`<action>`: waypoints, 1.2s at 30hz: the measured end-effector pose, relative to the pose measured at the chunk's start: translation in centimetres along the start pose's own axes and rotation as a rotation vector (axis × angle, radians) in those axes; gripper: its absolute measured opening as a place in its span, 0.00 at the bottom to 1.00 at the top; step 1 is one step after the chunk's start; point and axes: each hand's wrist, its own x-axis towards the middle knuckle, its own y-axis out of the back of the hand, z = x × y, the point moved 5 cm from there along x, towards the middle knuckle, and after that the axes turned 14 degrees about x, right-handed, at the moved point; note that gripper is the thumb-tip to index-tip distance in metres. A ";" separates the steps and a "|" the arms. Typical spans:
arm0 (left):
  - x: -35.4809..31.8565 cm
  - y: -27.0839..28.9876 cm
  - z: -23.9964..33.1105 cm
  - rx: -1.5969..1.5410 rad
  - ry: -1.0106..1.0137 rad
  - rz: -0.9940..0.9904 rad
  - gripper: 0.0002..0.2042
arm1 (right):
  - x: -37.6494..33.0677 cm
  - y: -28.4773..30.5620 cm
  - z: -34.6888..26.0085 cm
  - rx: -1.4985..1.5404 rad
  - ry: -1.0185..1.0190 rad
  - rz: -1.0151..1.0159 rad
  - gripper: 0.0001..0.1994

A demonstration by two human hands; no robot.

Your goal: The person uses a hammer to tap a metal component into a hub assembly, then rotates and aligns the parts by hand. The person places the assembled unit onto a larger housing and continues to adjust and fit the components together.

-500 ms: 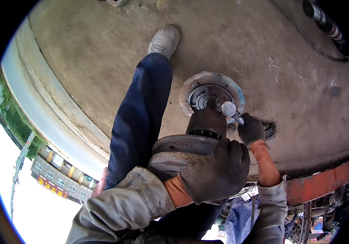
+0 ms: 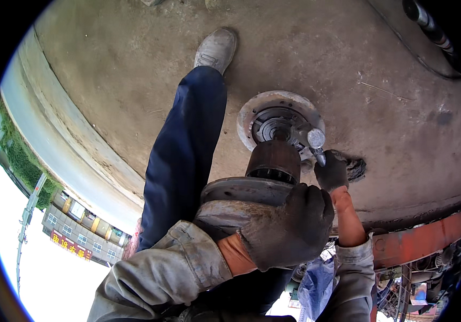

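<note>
**Hammer up, hub braced**

While the gloved left hand (image 2: 289,228) lies flat over the near flange of the rusty hub assembly (image 2: 265,180), fingers curled against the rim, the gloved right hand (image 2: 331,170) has its fingers wrapped tight round a hammer (image 2: 316,142). Its head sits just beyond the fist, right beside the far disc (image 2: 278,121). The assembly's long axis runs away from the person, near flange to far disc. The right hand is nearer that far end. Bare concrete floor (image 2: 391,91) opens to the right; the outstretched leg (image 2: 187,145) crowds the left.
</note>
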 end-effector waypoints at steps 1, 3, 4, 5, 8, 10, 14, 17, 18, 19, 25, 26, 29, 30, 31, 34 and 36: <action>0.1 -0.2 -0.1 -0.003 0.016 -0.002 0.21 | -0.7 0.4 -0.7 0.010 0.021 -0.002 0.08; 0.0 0.4 0.1 -0.062 0.002 0.006 0.21 | -2.4 0.8 -1.9 0.000 0.052 -0.016 0.07; -0.1 0.7 0.2 -0.089 -0.006 0.012 0.21 | -2.2 0.8 -2.2 -0.028 0.049 -0.023 0.07; -0.1 0.5 0.3 -0.087 0.009 0.010 0.21 | -1.1 0.9 -2.7 -0.053 0.060 -0.022 0.07; 0.0 0.3 -0.1 -0.086 0.054 0.041 0.21 | 0.6 0.9 -3.3 -0.147 0.079 -0.038 0.08; 0.0 1.3 -0.3 -0.107 0.102 0.086 0.21 | 1.7 0.7 -3.4 -0.201 0.123 -0.057 0.09; 0.0 1.1 -0.5 -0.047 0.048 0.132 0.20 | 2.0 0.4 -2.5 -0.267 0.126 -0.093 0.09; -0.2 0.5 0.1 -0.010 0.190 0.148 0.20 | 1.5 1.0 -2.8 -0.275 0.070 -0.100 0.09; -0.2 0.8 -0.1 0.010 0.150 0.160 0.20 | 1.2 1.2 -3.1 -0.261 0.055 -0.100 0.09; -0.3 1.0 -0.4 0.030 0.111 0.170 0.20 | 0.9 1.5 -3.4 -0.248 0.041 -0.097 0.09; -0.2 1.4 -0.7 -0.039 0.066 0.184 0.18 | -2.0 3.1 -7.7 0.109 0.299 -0.034 0.12; -0.4 1.4 -0.6 -0.032 0.064 0.219 0.17 | -2.5 2.5 -7.8 0.185 0.359 -0.038 0.13; 0.1 1.7 -0.4 -0.049 -0.013 0.093 0.18 | 1.3 0.3 -3.9 -0.116 0.175 -0.093 0.11; -0.1 1.5 -0.3 0.014 0.033 0.146 0.19 | 1.5 -0.2 -2.9 -0.268 0.072 -0.180 0.11; -0.1 1.2 -0.4 0.075 0.078 0.198 0.19 | 2.0 0.0 -2.5 -0.271 0.066 -0.177 0.10; -0.4 0.2 0.7 -0.015 0.041 0.082 0.20 | 0.5 -0.1 -2.6 -0.239 0.009 -0.136 0.09; -0.7 -0.5 0.6 0.003 0.076 0.147 0.20 | -0.9 0.5 -3.3 -0.183 -0.006 -0.105 0.09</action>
